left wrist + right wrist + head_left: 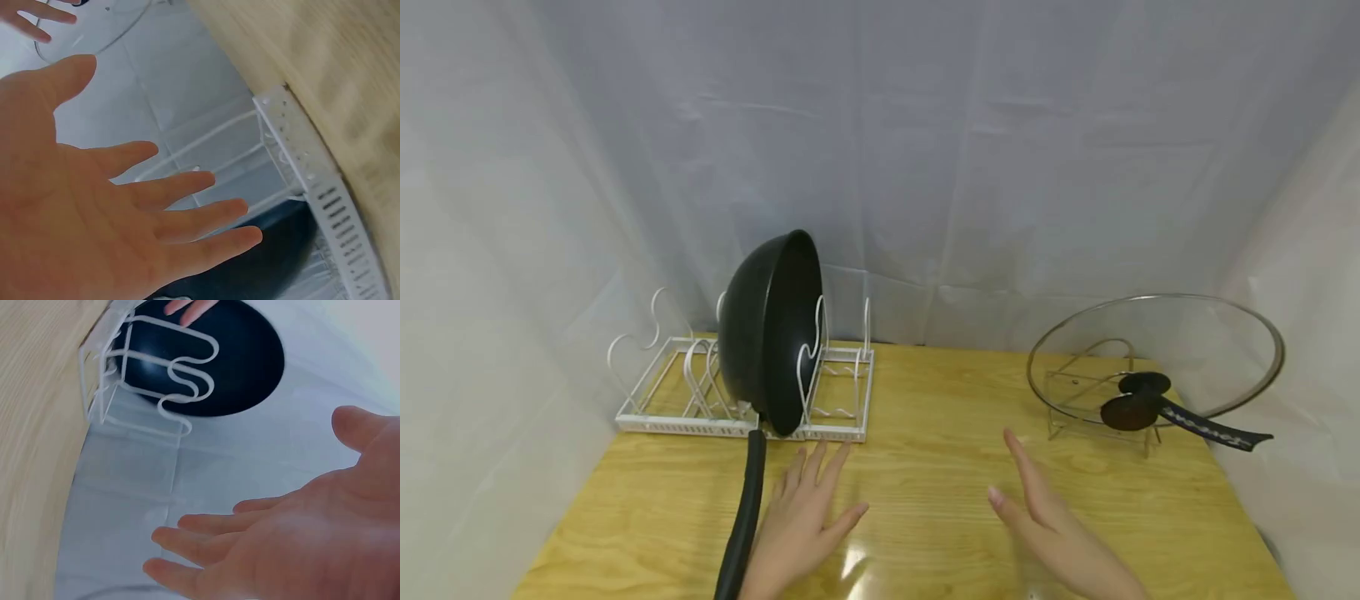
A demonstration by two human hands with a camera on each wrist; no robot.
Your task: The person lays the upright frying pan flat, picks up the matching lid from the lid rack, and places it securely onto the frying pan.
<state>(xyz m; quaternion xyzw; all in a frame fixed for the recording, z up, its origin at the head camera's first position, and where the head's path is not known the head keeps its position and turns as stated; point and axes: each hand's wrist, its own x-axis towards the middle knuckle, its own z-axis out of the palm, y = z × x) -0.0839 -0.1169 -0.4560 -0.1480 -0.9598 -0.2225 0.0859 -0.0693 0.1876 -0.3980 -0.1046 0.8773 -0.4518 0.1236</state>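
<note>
A black wok [748, 325] stands on its side in a white wire rack [842, 433], its long black handle [747, 508] reaching toward the front of the table. Just right of that handle is my left hand [797, 525], fingers spread and holding nothing. Further right, my right hand [1060, 533] is held out with thumb and forefinger apart, also holding nothing. At the right a glass lid [1270, 379] with a metal rim leans in a small wire stand [1060, 429]. A black spatula-like handle [1213, 431] with a pale pattern lies across its lower part.
The wooden table [917, 492] carries both racks along its back edge. White sheeting [910, 167] hangs behind and on both sides. Wire loops [655, 317] rise from the left part of the white rack.
</note>
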